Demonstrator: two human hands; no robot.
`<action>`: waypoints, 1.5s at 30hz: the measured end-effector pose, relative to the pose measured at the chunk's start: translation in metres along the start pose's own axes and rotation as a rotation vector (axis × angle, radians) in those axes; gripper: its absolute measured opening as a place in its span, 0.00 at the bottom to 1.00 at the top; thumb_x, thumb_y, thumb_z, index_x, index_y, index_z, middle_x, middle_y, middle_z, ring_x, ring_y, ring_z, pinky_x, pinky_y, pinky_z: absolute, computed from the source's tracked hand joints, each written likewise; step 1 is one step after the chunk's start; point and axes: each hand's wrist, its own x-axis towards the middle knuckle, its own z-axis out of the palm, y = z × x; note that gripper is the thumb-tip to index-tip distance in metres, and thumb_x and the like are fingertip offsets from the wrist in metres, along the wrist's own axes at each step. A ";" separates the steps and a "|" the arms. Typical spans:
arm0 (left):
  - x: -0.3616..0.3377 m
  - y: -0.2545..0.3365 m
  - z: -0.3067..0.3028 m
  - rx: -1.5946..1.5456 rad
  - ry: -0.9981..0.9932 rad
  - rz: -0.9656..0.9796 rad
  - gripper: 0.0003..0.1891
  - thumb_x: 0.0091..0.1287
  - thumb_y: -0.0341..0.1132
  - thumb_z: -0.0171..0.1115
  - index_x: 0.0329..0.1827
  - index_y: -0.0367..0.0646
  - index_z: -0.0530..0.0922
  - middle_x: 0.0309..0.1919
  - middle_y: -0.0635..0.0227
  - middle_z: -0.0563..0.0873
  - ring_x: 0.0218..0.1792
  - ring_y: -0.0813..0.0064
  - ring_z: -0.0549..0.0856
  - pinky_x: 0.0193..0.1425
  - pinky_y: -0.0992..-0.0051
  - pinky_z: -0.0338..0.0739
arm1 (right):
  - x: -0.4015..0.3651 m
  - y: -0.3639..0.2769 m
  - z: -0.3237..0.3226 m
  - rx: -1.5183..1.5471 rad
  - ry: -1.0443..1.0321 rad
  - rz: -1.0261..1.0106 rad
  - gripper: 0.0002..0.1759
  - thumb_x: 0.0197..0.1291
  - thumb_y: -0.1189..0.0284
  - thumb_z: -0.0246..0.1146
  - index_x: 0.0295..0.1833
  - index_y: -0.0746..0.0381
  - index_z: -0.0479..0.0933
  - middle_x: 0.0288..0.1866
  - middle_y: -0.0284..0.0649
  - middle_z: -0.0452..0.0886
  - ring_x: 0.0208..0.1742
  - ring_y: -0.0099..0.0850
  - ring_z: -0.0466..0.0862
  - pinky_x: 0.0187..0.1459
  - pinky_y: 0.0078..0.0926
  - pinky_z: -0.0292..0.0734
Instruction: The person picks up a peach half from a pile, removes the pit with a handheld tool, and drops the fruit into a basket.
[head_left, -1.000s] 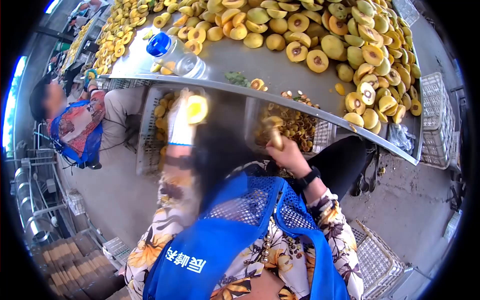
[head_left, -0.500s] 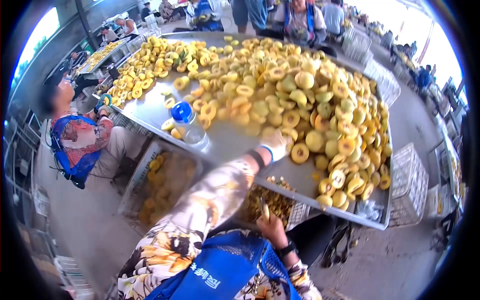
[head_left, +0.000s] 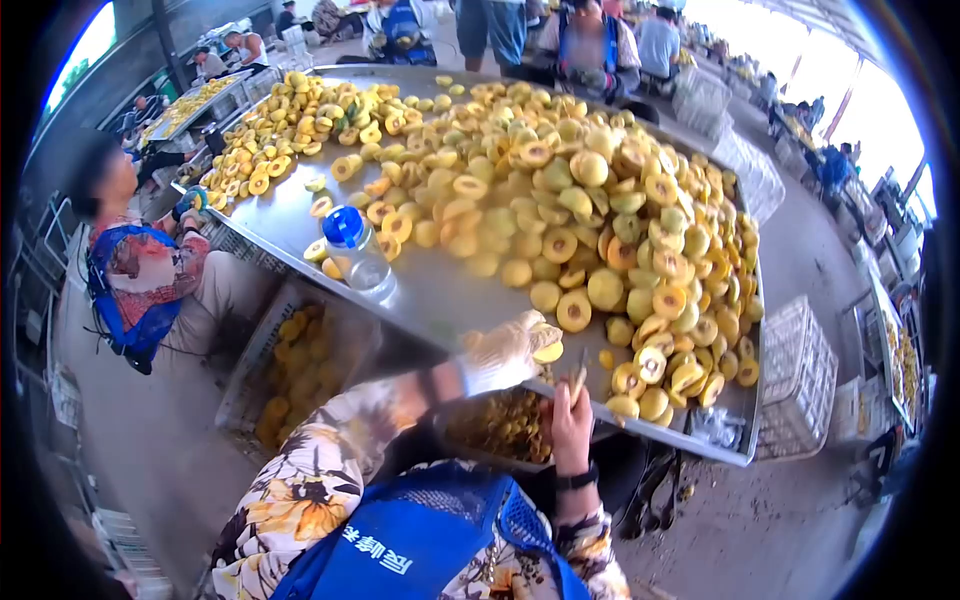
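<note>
My left hand (head_left: 503, 355), in a pale glove, is closed on a yellow fruit half (head_left: 548, 351) just above the near edge of the metal table (head_left: 440, 300). Close beside it, my right hand (head_left: 571, 425) is bare and wrapped round a small tool (head_left: 578, 378) with a light handle, its thin tip pointing up. A large heap of halved yellow fruit (head_left: 590, 168) covers much of the table beyond both hands. Several halves have a dark hollow in the middle.
A clear bottle with a blue cap (head_left: 343, 226) stands on the table at left. Below the edge are a crate of fruit (head_left: 290, 370) and a container of scraps (head_left: 497, 425). A co-worker (head_left: 150, 270) sits at left; a white crate (head_left: 800, 380) is at right.
My left hand has drawn back from the heap toward the near edge and now has a fruit half in it. My right hand has risen with the tool, close to the left.
</note>
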 end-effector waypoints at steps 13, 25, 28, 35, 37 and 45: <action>-0.079 0.042 -0.024 -1.307 0.145 -0.879 0.21 0.72 0.41 0.48 0.62 0.36 0.67 0.50 0.65 0.79 0.49 0.73 0.79 0.52 0.75 0.75 | -0.019 -0.011 0.042 -0.276 -0.156 0.020 0.17 0.57 0.72 0.61 0.53 0.62 0.75 0.21 0.34 0.77 0.18 0.19 0.73 0.22 0.18 0.67; -0.099 0.020 0.023 -0.572 0.184 -0.580 0.16 0.71 0.45 0.50 0.47 0.42 0.77 0.35 0.70 0.81 0.33 0.81 0.80 0.34 0.83 0.75 | -0.013 0.015 0.035 -0.920 -0.163 -0.591 0.13 0.49 0.73 0.62 0.42 0.62 0.75 0.24 0.43 0.77 0.21 0.43 0.77 0.26 0.35 0.74; -0.086 0.027 0.002 -1.547 0.182 -1.137 0.14 0.71 0.46 0.50 0.40 0.45 0.78 0.31 0.73 0.80 0.27 0.82 0.78 0.31 0.80 0.74 | -0.028 0.030 0.040 -1.105 -0.455 -0.636 0.14 0.46 0.73 0.62 0.42 0.61 0.75 0.21 0.46 0.77 0.21 0.45 0.79 0.24 0.39 0.75; -0.085 0.011 0.006 -1.244 0.518 -1.017 0.17 0.67 0.46 0.58 0.50 0.44 0.76 0.38 0.73 0.79 0.33 0.81 0.79 0.33 0.81 0.74 | -0.034 0.006 0.042 -0.763 -0.015 -0.079 0.21 0.57 0.61 0.61 0.44 0.69 0.72 0.28 0.56 0.80 0.32 0.51 0.82 0.34 0.40 0.75; -0.071 0.033 -0.027 -1.485 0.511 -1.298 0.19 0.66 0.46 0.59 0.53 0.43 0.76 0.41 0.72 0.79 0.36 0.81 0.79 0.38 0.80 0.75 | -0.039 0.001 0.044 -0.807 -0.094 0.000 0.19 0.57 0.63 0.61 0.44 0.69 0.71 0.29 0.58 0.79 0.34 0.55 0.80 0.35 0.42 0.75; -0.082 0.027 0.003 -1.230 0.520 -0.998 0.19 0.67 0.45 0.58 0.53 0.42 0.75 0.40 0.71 0.79 0.37 0.82 0.79 0.40 0.82 0.75 | -0.048 0.013 0.047 -0.796 -0.201 -0.120 0.12 0.57 0.73 0.59 0.39 0.69 0.65 0.28 0.58 0.77 0.33 0.58 0.78 0.34 0.47 0.73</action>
